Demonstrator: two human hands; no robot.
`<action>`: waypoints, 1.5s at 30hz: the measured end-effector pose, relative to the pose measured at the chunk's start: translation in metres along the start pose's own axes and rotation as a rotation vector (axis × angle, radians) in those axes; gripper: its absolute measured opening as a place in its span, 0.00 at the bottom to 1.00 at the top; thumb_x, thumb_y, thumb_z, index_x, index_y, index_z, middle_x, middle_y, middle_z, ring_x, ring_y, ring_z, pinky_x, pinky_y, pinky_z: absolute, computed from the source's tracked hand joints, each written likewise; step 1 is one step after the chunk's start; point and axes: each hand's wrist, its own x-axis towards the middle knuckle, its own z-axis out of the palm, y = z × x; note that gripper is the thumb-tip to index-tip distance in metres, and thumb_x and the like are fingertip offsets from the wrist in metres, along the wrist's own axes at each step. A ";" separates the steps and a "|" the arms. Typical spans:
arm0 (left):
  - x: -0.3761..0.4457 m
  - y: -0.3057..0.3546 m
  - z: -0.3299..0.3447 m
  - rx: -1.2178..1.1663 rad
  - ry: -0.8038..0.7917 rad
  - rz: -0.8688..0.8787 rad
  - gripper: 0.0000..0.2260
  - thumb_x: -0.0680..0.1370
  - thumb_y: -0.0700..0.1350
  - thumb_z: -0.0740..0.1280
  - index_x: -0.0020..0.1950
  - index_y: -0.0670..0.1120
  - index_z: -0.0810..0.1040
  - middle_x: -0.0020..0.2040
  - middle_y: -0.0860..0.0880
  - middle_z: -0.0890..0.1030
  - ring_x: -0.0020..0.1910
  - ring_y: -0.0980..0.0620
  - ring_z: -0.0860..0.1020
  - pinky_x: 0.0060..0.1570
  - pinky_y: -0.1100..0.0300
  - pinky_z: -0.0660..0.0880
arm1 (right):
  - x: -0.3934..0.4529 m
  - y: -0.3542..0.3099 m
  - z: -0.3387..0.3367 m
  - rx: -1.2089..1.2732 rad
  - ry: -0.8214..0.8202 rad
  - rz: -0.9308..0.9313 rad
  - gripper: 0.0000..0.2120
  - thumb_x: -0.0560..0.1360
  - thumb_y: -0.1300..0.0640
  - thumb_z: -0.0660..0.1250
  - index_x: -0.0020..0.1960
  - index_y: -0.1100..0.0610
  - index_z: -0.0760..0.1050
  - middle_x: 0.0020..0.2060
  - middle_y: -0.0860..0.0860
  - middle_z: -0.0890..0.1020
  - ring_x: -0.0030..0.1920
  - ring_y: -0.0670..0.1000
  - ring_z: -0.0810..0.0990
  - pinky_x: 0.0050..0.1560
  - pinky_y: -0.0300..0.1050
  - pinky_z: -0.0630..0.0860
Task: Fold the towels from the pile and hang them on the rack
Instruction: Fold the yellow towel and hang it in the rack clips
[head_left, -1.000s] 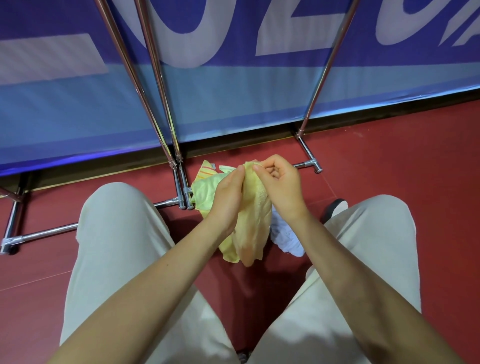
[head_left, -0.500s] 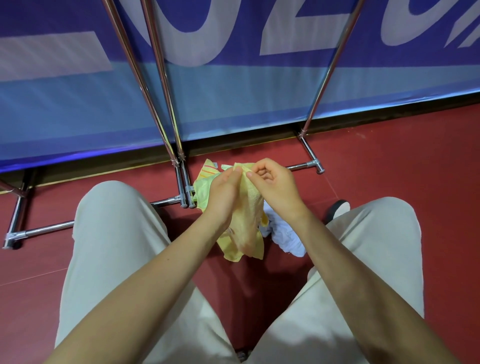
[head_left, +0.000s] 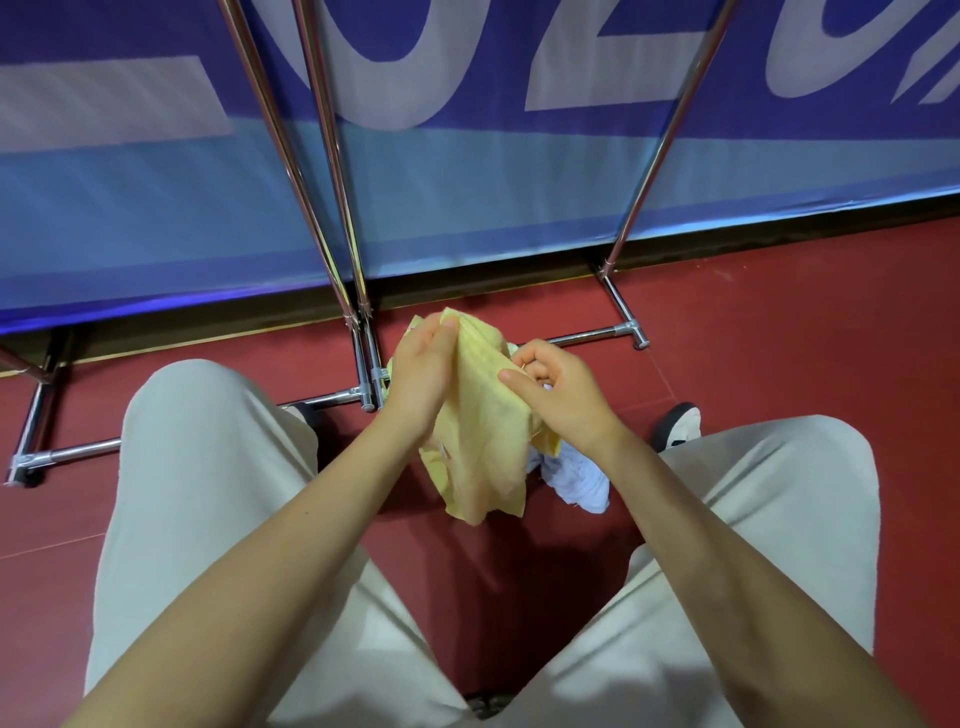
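A yellow towel (head_left: 480, 447) hangs crumpled between my hands above the red floor. My left hand (head_left: 423, 376) pinches its top edge near the upper corner. My right hand (head_left: 558, 392) grips the towel's right side lower down, thumb on the cloth. Under them lies the pile: a white towel (head_left: 582, 480) shows to the right, and a bit of greenish-yellow cloth (head_left: 392, 366) peeks out left of my left hand. The chrome rack's poles (head_left: 332, 218) rise just beyond the pile.
The rack's chrome feet (head_left: 597, 338) run along the floor in front of a blue banner wall (head_left: 467, 197). My knees in beige trousers (head_left: 208, 467) flank the pile. A shoe (head_left: 675, 423) sits to the right of the pile.
My hands have drawn apart along the towel: the left moved up and away, the right slid down its right side. The towel has spread wider between them.
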 end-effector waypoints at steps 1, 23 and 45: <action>0.001 0.002 -0.004 -0.020 0.013 0.015 0.15 0.78 0.50 0.59 0.48 0.43 0.81 0.49 0.40 0.82 0.46 0.48 0.78 0.52 0.51 0.74 | -0.002 0.004 0.001 -0.006 -0.014 0.003 0.07 0.75 0.56 0.69 0.40 0.56 0.74 0.24 0.48 0.67 0.30 0.47 0.65 0.38 0.44 0.67; 0.006 0.022 -0.094 -0.074 0.377 0.166 0.13 0.82 0.46 0.58 0.45 0.51 0.81 0.38 0.53 0.79 0.42 0.55 0.75 0.46 0.59 0.72 | -0.019 0.048 0.002 -0.359 0.036 0.107 0.13 0.76 0.55 0.68 0.59 0.51 0.72 0.32 0.47 0.77 0.33 0.40 0.75 0.40 0.35 0.70; 0.017 0.001 -0.103 -0.081 0.453 0.074 0.13 0.83 0.45 0.56 0.41 0.49 0.75 0.38 0.55 0.74 0.36 0.61 0.71 0.38 0.68 0.69 | 0.015 0.058 -0.017 0.115 0.243 0.392 0.04 0.76 0.62 0.67 0.46 0.62 0.79 0.38 0.51 0.79 0.42 0.50 0.75 0.40 0.38 0.72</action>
